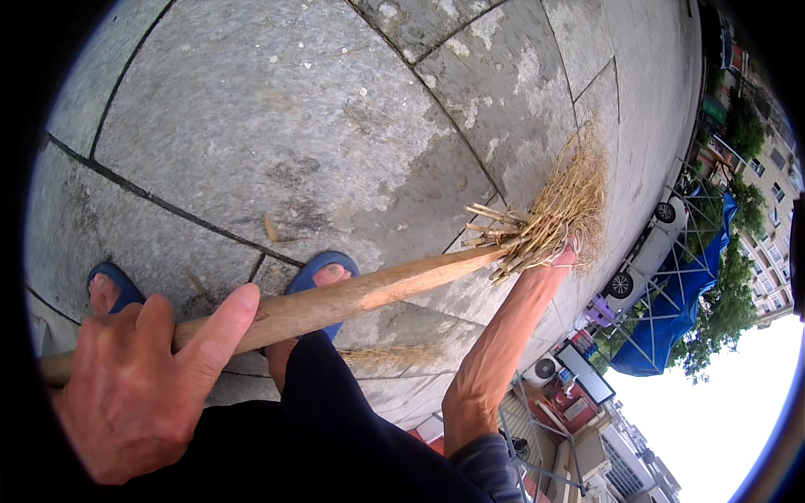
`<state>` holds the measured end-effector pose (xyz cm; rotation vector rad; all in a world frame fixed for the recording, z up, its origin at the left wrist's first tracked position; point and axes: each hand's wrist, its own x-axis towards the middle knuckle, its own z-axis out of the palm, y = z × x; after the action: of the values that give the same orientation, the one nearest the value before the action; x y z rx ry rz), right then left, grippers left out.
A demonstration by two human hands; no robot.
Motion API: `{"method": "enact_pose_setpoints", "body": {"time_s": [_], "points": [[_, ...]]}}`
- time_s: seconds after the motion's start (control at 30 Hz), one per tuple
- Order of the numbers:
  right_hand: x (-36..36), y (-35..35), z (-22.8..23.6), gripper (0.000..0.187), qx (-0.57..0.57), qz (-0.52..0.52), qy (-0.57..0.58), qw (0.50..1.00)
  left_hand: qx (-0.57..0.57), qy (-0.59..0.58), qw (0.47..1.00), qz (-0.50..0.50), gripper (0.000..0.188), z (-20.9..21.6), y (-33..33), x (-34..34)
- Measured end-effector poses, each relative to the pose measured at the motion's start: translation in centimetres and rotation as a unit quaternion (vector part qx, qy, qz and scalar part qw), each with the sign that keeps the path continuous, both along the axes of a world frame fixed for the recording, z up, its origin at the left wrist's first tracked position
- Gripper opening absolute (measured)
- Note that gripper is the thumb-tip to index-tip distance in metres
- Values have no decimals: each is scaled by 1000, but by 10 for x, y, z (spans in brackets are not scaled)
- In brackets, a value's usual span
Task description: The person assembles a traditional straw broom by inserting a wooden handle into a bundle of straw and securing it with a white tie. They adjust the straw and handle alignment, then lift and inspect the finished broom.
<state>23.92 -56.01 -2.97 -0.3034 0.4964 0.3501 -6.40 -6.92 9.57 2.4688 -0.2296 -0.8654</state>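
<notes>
A broom runs from lower left to upper right, with a pale wooden handle [360,293] and a head of dry twigs [566,197]. My left hand [138,381] is wrapped over the handle near its end, thumb lying along the wood. At the other end, my right hand [563,254] is at the underside of the twig head, close to where a thin, light cord [567,239] circles the stems. Most of its fingers are hidden behind the twigs, which it appears to grip. Cut stem ends stick out beside the handle's tip.
Grey stone paving [277,126] with dark joints and damp patches lies below. My feet in blue slippers [323,277] stand under the handle. Loose straw [390,355] is scattered near them. Off to the right are a parked white car [641,256], a blue tarpaulin on a frame [679,310] and buildings.
</notes>
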Motion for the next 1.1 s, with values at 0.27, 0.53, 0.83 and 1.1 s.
{"method": "enact_pose_setpoints", "body": {"time_s": [0.27, 0.53, 0.83, 1.1], "points": [[-1, -2, 1, 6, 5, 5, -3, 1000, -27, -17, 999, 16, 49, -3, -2, -7], [-6, -3, 0, 5, 17, 12, 8, 1000, -114, 68, 991, 1, 48, -1, 7, 0], [-4, -18, 21, 5, 5, 15, -3, 1000, -304, 354, 872, -146, 58, -30, 17, 34], [-1, -17, 6, 5, 42, 29, 3, 999, -150, 255, 954, -50, 56, -16, 33, -1]]}}
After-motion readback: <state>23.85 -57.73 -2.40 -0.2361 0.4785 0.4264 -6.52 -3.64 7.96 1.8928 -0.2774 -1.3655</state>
